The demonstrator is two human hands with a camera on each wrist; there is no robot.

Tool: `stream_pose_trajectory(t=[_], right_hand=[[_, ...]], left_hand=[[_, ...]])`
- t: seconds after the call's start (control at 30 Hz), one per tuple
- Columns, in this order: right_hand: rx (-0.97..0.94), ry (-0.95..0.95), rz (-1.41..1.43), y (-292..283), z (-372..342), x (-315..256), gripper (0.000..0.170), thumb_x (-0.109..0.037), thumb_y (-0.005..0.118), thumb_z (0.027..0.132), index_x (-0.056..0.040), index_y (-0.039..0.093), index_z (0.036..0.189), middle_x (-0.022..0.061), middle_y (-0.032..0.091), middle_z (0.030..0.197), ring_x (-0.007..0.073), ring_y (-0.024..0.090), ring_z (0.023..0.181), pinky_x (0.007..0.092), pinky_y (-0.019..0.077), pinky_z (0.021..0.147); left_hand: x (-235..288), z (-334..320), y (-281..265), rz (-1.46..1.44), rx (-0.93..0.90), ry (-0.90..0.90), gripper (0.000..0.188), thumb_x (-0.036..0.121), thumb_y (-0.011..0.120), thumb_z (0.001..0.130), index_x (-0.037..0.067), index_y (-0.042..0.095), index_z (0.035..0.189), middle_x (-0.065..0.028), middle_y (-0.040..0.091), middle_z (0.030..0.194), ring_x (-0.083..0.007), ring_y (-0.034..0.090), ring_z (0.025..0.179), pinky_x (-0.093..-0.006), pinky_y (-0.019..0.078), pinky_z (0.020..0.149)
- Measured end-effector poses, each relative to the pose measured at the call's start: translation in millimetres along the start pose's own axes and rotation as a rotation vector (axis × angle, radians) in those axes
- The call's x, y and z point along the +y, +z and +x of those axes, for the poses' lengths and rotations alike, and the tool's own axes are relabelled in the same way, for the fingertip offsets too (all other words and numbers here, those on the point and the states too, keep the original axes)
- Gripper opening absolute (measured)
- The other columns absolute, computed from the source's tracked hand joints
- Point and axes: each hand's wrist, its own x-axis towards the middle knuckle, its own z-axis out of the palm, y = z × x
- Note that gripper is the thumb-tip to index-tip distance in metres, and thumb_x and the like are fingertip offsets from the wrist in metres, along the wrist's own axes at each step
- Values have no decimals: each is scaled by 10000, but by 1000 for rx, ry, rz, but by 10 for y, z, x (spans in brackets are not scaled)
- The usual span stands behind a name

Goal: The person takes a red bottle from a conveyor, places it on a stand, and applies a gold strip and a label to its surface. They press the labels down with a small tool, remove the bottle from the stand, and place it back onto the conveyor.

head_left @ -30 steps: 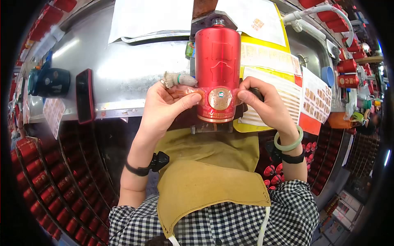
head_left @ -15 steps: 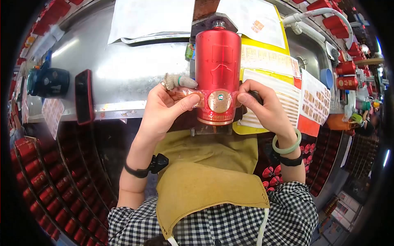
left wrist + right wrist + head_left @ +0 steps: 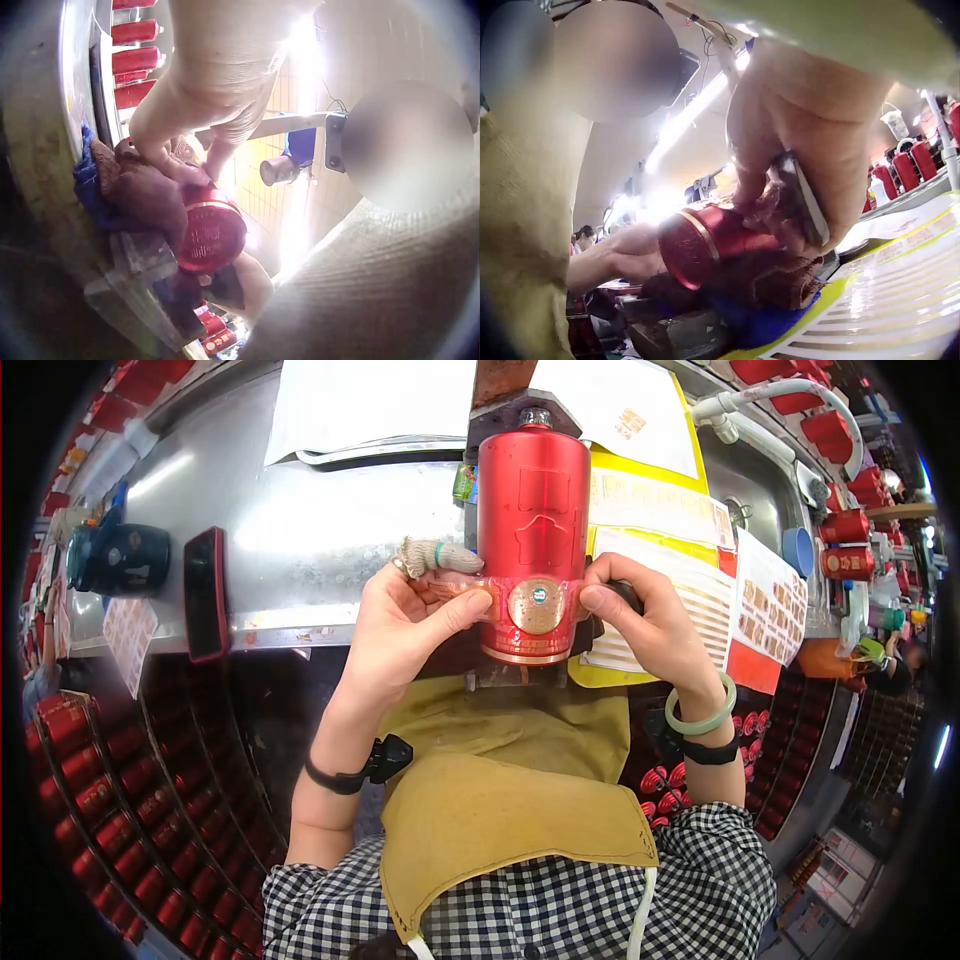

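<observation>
A red bottle (image 3: 533, 510) with a clear cap lies with its base toward the person. Across its lower part runs a clear strip with a round gold label (image 3: 537, 606). The left hand (image 3: 400, 622) pinches the strip's left end between thumb and finger; a knitted cover sits on one finger. At the bottle's right side, the right hand (image 3: 650, 615) pinches the strip's other end, with a dark flat tool (image 3: 804, 196) held in the palm in the right wrist view. The bottle's base (image 3: 212, 236) shows in the left wrist view.
A red-edged phone (image 3: 206, 595) and a dark teal jug (image 3: 120, 558) stand at the left. Label sheets (image 3: 660, 595) on yellow backing lie at the right, near a blue cup (image 3: 797, 547). Racks of red bottles (image 3: 130, 810) fill the lower left.
Over the last second the right hand and wrist have shifted slightly toward the person. Both hands keep their pinch on the strip, and the label stays in nearly the same place.
</observation>
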Motion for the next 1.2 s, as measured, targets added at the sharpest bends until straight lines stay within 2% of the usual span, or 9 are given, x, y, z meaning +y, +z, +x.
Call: stream_pose_trajectory(t=[0.23,0.47,0.63,0.7,0.93,1.0,1.13,1.2], right_hand=[[2,-36,17,5,8,37,163,-162,653,1038,0,667,1021,17,649,876,93,566,828,279,488,751],[-4,15,33,-2,5,-2,157,-165,665,1031,-9,674,1025,11,652,884,90,567,835,281,490,756],[4,-9,39,1,8,25,154,-163,672,1027,-9,675,1025,6,654,883,85,571,840,277,493,758],[-30,-8,14,-13,10,26,128,-126,646,1055,-16,607,1002,-14,617,936,62,612,898,229,488,794],[-40,23,46,-7,7,2,125,-127,655,1051,-14,617,1014,-10,627,950,64,615,902,233,500,812],[12,-2,56,13,7,25,169,-180,691,1021,-11,680,1033,1,658,877,74,570,834,267,493,750],[21,12,64,-22,-5,26,156,-167,717,998,-22,683,1047,-16,656,891,69,566,829,255,486,745],[93,-15,-93,-97,-28,-97,267,-165,805,904,-23,682,1094,-2,660,951,87,575,823,244,477,739]], left_hand=[[2,-4,-15,-2,7,-31,338,67,825,918,4,650,1200,-59,730,1030,-129,704,938,-286,580,829],[-1,-1,-9,11,8,-21,339,59,820,919,7,647,1205,-61,727,1031,-128,704,933,-283,580,831],[7,2,-15,17,-1,-28,341,51,815,919,7,639,1208,-57,721,1034,-132,706,943,-297,591,876],[22,1,7,18,6,-24,339,49,814,919,7,638,1206,-59,721,1034,-132,706,943,-300,590,885],[33,2,21,-2,9,-30,331,38,812,918,7,638,1199,-65,724,1026,-134,710,954,-305,586,911],[51,0,40,-3,10,-25,329,33,809,919,7,638,1199,-65,726,1022,-134,711,956,-304,586,911],[46,-1,37,-7,16,-37,324,10,805,914,3,641,1193,-66,718,1036,-135,711,962,-300,588,918],[43,-7,55,4,33,-32,338,9,808,910,-5,630,1196,-70,711,1048,-140,712,975,-303,589,926]])
